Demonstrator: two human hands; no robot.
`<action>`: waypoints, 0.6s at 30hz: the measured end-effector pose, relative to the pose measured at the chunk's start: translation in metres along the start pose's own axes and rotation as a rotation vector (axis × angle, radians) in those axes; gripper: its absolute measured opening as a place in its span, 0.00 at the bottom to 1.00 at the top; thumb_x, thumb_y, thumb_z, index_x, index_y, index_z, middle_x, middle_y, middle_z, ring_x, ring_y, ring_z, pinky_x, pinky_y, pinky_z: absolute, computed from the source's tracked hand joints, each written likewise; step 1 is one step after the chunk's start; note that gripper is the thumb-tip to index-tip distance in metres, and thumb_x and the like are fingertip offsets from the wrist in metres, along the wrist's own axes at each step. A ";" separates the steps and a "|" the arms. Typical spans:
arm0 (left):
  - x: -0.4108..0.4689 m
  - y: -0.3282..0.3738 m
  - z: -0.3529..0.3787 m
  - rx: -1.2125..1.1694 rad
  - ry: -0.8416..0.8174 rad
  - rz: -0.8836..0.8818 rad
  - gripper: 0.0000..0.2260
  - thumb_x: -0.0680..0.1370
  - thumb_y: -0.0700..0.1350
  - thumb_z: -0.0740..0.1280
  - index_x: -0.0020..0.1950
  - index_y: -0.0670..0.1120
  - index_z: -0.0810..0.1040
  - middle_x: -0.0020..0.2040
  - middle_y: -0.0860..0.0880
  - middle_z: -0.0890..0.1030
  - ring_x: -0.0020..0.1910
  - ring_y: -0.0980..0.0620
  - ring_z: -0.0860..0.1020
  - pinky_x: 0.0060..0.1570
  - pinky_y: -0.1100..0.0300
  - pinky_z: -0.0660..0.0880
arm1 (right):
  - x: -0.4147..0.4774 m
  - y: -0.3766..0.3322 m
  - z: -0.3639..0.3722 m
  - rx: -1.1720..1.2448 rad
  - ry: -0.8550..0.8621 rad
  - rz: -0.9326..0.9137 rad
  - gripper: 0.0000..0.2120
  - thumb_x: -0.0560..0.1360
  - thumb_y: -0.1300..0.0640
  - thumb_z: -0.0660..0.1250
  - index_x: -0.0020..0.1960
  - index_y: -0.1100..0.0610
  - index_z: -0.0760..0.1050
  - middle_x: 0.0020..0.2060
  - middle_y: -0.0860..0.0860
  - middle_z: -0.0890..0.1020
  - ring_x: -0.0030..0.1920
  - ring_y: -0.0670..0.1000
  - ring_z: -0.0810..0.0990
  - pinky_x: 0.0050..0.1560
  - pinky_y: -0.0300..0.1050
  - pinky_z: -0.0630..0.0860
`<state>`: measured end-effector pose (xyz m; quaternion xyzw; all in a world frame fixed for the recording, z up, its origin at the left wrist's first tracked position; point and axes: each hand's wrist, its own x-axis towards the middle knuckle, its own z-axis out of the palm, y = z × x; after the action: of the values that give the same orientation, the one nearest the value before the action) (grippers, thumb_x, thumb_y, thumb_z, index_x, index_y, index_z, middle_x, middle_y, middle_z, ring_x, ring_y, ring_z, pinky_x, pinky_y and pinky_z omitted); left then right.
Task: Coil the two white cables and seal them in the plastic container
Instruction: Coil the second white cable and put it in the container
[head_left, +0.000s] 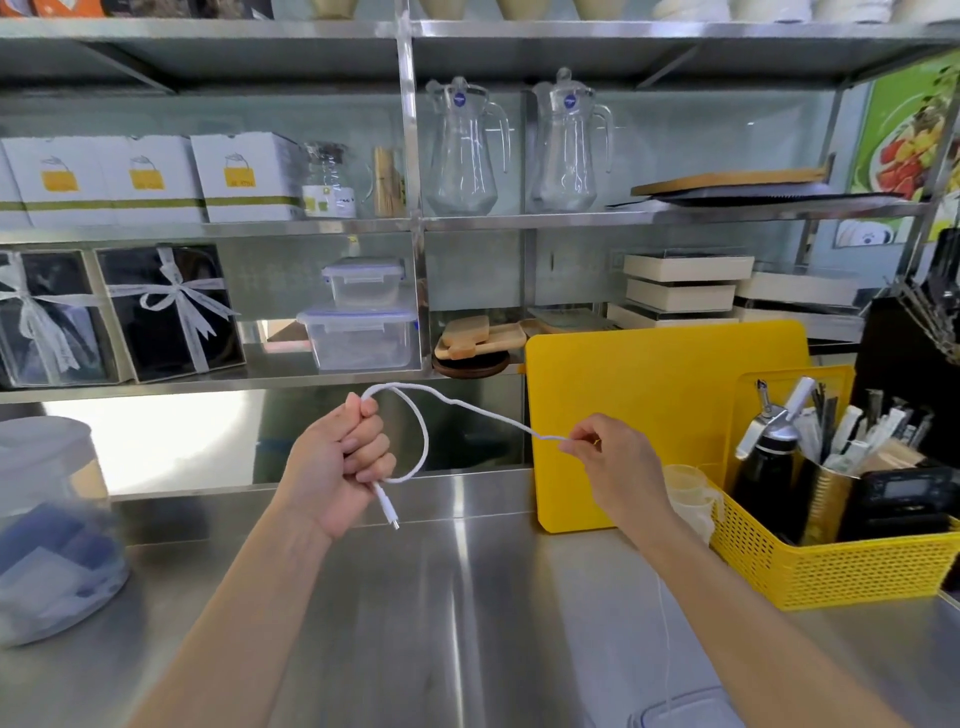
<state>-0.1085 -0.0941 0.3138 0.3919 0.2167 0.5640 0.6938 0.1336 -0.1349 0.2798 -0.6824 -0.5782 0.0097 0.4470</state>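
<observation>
A white cable makes one loop in the air above the steel counter. My left hand is fisted around the loop, and the cable's plug end hangs below that fist. My right hand pinches the cable farther along, and the stretch between the hands is nearly taut. From the right hand a thin white strand drops toward a clear plastic container at the bottom edge, only partly in view. I cannot tell whether that strand belongs to the same cable or a second one.
A yellow cutting board leans behind my right hand. A yellow basket with bottles and utensils stands at the right. A round clear tub sits at the left. Shelves behind hold lidded plastic boxes, glass jugs and cartons.
</observation>
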 end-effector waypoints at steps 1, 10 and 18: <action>0.001 0.000 0.001 0.003 -0.001 0.000 0.15 0.82 0.45 0.52 0.37 0.45 0.68 0.19 0.55 0.61 0.16 0.59 0.58 0.18 0.67 0.55 | 0.001 0.001 -0.002 -0.031 -0.014 -0.025 0.06 0.75 0.53 0.65 0.45 0.56 0.76 0.38 0.48 0.77 0.38 0.48 0.73 0.35 0.41 0.67; 0.008 0.006 0.009 0.036 -0.027 -0.006 0.15 0.82 0.44 0.52 0.37 0.45 0.68 0.19 0.55 0.62 0.16 0.59 0.58 0.18 0.67 0.56 | 0.014 0.003 -0.009 0.134 -0.059 0.050 0.12 0.80 0.55 0.53 0.45 0.57 0.72 0.34 0.51 0.73 0.36 0.51 0.70 0.35 0.47 0.67; 0.002 0.020 0.019 -0.238 -0.068 0.034 0.15 0.82 0.44 0.52 0.37 0.46 0.69 0.20 0.54 0.63 0.17 0.58 0.61 0.19 0.69 0.61 | 0.012 0.000 -0.006 0.407 0.010 -0.010 0.07 0.74 0.57 0.67 0.48 0.52 0.69 0.37 0.50 0.74 0.36 0.48 0.72 0.35 0.39 0.70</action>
<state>-0.1058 -0.0963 0.3411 0.3293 0.1181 0.5839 0.7326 0.1408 -0.1291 0.2897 -0.5749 -0.5656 0.1207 0.5788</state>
